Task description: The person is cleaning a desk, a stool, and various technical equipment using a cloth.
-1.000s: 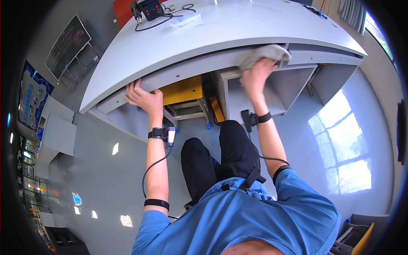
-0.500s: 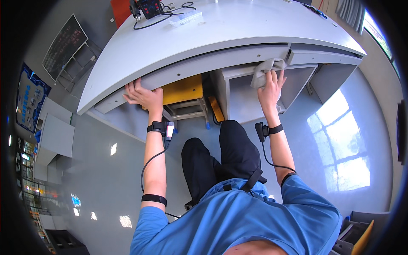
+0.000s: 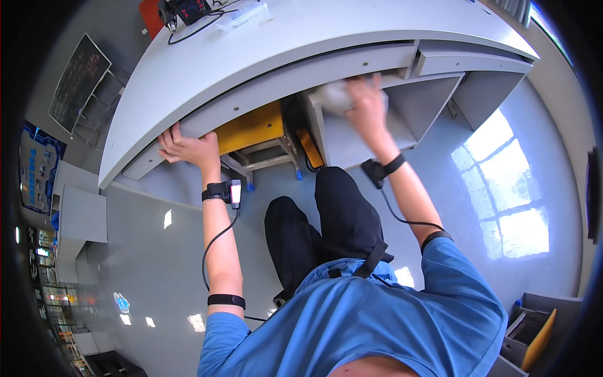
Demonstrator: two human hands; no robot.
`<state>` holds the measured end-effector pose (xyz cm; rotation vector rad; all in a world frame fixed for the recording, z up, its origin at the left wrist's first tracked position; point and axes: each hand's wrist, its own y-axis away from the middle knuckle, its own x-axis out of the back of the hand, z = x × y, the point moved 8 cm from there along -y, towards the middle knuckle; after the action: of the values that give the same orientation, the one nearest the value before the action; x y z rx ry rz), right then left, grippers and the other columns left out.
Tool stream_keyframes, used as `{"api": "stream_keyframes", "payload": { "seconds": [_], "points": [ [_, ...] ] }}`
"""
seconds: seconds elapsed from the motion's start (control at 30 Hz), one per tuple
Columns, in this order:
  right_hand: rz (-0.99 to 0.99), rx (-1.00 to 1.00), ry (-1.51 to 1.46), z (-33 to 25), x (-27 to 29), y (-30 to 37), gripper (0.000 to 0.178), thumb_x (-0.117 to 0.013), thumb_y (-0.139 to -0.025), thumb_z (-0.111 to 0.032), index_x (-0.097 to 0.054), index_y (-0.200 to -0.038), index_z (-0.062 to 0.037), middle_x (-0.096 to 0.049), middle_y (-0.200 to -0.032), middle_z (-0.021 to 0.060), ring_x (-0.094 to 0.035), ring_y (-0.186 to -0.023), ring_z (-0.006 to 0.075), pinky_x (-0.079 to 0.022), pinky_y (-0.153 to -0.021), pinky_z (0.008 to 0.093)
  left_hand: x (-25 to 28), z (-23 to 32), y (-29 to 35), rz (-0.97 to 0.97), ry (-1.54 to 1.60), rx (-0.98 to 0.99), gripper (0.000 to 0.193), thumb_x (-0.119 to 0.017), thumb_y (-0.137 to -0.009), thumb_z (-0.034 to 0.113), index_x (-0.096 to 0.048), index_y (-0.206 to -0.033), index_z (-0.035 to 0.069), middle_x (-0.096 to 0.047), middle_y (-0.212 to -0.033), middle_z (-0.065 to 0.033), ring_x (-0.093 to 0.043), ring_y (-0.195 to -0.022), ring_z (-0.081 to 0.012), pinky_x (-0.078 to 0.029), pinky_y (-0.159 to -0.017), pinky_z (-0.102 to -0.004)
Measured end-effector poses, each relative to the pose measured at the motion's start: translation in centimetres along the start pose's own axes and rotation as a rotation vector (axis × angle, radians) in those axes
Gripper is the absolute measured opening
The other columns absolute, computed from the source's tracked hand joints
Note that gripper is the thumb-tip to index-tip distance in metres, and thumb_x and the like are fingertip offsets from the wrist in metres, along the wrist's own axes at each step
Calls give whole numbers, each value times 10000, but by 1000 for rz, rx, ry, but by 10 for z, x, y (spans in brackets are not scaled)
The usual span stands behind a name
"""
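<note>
Right hand (image 3: pixel 368 107): nearer; fingers partly spread, seemingly holding the cloth (image 3: pixel 333 97).
Cloth: just left of those fingers, at the cabinet (image 3: pixel 432 107) top edge, below the drawer front (image 3: pixel 270 95); blur hides its long axis.
Left hand (image 3: pixel 191 149): well apart from it, fingers hooked around the drawer front.

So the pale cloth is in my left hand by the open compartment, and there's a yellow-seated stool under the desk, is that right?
Not quite: the head view shows the pale cloth in your right hand; your left hand is on the long front panel. The cloth is by the open compartment, and the yellow-seated stool is under the desk, as you said.
</note>
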<state>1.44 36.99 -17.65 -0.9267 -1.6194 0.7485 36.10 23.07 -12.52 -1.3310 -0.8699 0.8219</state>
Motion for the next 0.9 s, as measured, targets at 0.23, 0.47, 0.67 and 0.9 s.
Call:
{"api": "stream_keyframes", "payload": {
  "seconds": [0.23,0.47,0.67,0.9],
  "points": [
    [102,-117,98,47,34,4,497,-636,-525,91,-632,-1015,9,-635,-1084,170,-564,-1098,352,-343,-1079,476,1,13,-6,56,35,65,683,-703,-715,377,-410,-1257,83,-401,-1312,-159,-309,-1321,-354,-115,-1064,-646],
    [139,25,-181,-72,-18,-6,434,-576,-589,95,-644,-1007,0,-655,-1061,132,-585,-1080,290,-406,-1018,438,6,15,-6,12,39,72,669,-704,-703,291,-405,-1258,65,-385,-1332,-175,-285,-1338,-381,-106,-1071,-651],
    [306,-111,-356,-24,14,49,406,-626,-637,60,-650,-1031,-32,-669,-1040,120,-614,-1028,293,-471,-930,409,12,19,-9,-116,57,78,658,-647,-674,164,-385,-1265,43,-380,-1326,-195,-262,-1355,-398,-95,-1078,-651],
    [134,-769,-625,39,-28,116,531,-459,-661,79,-536,-1184,28,-636,-1035,217,-593,-1042,359,-436,-926,349,7,23,-12,-46,39,138,705,-717,-707,291,-363,-1265,46,-354,-1334,-197,-238,-1357,-407,-85,-1072,-658]
  ]
}}
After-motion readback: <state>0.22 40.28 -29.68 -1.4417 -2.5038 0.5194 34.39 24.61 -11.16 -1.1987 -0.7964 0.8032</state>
